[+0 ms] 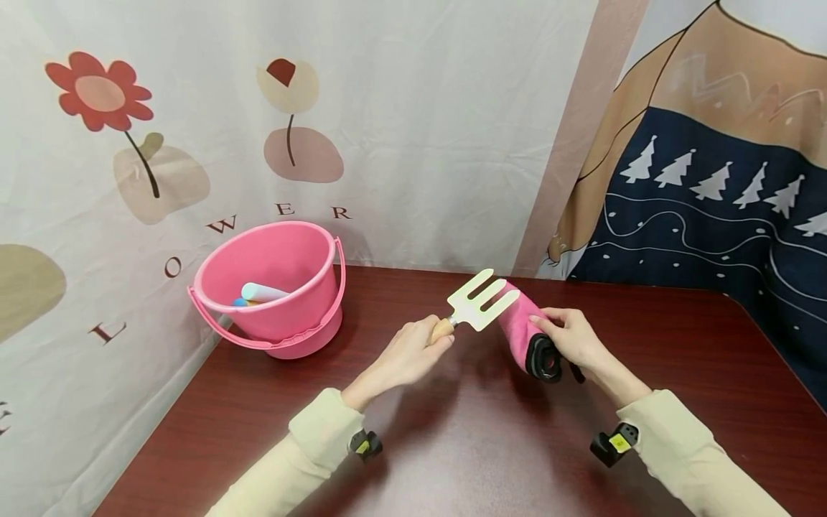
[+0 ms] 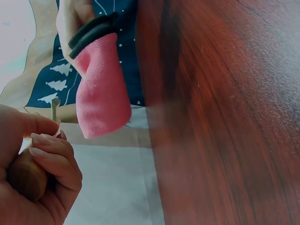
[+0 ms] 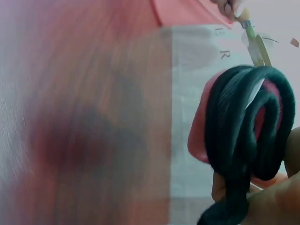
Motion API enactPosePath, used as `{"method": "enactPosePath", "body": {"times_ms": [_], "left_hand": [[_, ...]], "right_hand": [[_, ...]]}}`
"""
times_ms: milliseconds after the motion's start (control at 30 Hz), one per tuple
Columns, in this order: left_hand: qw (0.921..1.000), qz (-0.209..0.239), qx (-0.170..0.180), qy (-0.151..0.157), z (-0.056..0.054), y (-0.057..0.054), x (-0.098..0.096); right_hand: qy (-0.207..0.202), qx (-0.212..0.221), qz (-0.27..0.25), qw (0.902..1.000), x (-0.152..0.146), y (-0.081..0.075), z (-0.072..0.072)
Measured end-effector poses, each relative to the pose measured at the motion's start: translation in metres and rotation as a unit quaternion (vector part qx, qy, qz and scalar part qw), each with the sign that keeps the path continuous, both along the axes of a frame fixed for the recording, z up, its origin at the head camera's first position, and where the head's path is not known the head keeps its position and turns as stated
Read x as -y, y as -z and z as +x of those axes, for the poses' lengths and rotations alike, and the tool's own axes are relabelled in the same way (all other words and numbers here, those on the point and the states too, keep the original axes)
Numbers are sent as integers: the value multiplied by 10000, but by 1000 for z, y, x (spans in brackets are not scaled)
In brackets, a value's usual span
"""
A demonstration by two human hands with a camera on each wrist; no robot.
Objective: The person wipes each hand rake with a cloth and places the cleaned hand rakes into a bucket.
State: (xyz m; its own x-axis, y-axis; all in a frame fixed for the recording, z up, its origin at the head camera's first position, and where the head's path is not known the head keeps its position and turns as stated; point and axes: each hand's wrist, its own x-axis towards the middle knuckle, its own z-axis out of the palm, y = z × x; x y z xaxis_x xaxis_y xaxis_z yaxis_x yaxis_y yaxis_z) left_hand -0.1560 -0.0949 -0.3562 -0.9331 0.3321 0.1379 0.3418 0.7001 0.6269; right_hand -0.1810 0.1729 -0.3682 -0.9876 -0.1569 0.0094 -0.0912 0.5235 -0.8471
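My left hand (image 1: 412,352) grips a small garden hand fork (image 1: 474,307) by its wooden handle (image 2: 28,177). The pale flat tines point up and to the right. Held in my right hand (image 1: 575,337) is a rolled pink cloth (image 1: 515,322) with black edging (image 3: 229,112); thumb and fingers pinch the roll near its edged end. A black strap end (image 3: 225,211) hangs below the roll. In the head view the tine tips overlap the far end of the cloth. Both things are above the table, with shadows beneath.
A pink bucket (image 1: 304,316) stands at the back left, its handle lowered round the front. Inside lie a pale cylinder (image 1: 261,292) and something blue (image 1: 240,302). Behind the dark red wooden table (image 1: 491,445) hangs a printed curtain (image 1: 426,143).
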Motion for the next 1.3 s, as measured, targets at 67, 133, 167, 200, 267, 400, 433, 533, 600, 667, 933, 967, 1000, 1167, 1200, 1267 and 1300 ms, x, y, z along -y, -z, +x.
{"method": "enactPosePath", "body": {"times_ms": [67,133,167,200,267,400,433,533,600,667,933,967,1000,1167,1200,1267,1300], "left_hand": [[10000,82,35,13,0,-1,-1],[9998,154,82,17,0,-2,-2],[9997,193,115,30,0,-2,-3],[9997,214,148,35,0,-3,-3],[9994,256,213,64,0,-2,-5],[9990,273,323,164,1,-2,-7],[9988,271,337,209,1,-2,-8],[9985,260,390,299,1,-2,-9],[9981,247,420,384,1,-2,-8],[9974,243,498,468,1,-2,-8],[9943,178,773,710,1,1,-6],[9940,192,798,729,1,2,-5],[9936,198,827,745,1,2,-5],[9921,218,964,778,1,2,-2],[9918,201,997,775,1,2,-1],[9915,175,1021,786,0,3,1],[9915,155,1014,800,0,4,2]], "right_hand": [[-179,548,-618,9964,2,2,1],[-377,1043,-1284,9855,5,4,3],[-491,1276,-1594,9777,7,4,4],[-604,1470,-1851,9698,8,5,5],[-814,1790,-2294,9532,11,6,7],[-1109,2178,-2720,9307,18,5,9],[-1192,2231,-2803,9260,19,5,9],[-1406,2318,-3040,9133,22,5,11],[-1494,2347,-3178,9064,23,4,11],[-1500,2358,-3257,9032,23,4,12],[-1415,2406,-3419,8973,20,3,12],[-1405,2405,-3454,8962,19,3,12],[-1411,2388,-3489,8952,18,3,11],[-1184,2328,-3543,8979,12,0,8],[-1123,2313,-3537,8993,10,-1,8],[-982,2310,-3521,9017,6,-3,7],[-936,2297,-3512,9028,4,-3,6]]}}
